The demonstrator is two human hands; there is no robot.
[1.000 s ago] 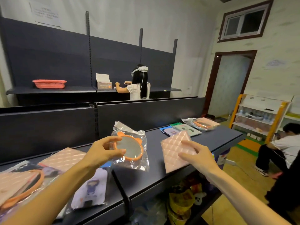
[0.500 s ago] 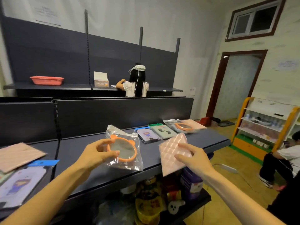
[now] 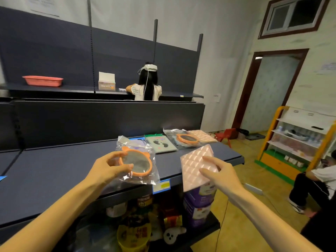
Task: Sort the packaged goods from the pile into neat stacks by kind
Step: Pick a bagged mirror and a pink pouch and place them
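Behind bagged mirror, blurred packet

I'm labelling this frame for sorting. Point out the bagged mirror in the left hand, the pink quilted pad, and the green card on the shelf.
Bagged mirror (image 3: 136, 163), head view, on its glass.
Pink pad (image 3: 195, 161), head view, on its quilted face.
Green card (image 3: 161, 144), head view, on its printed front.
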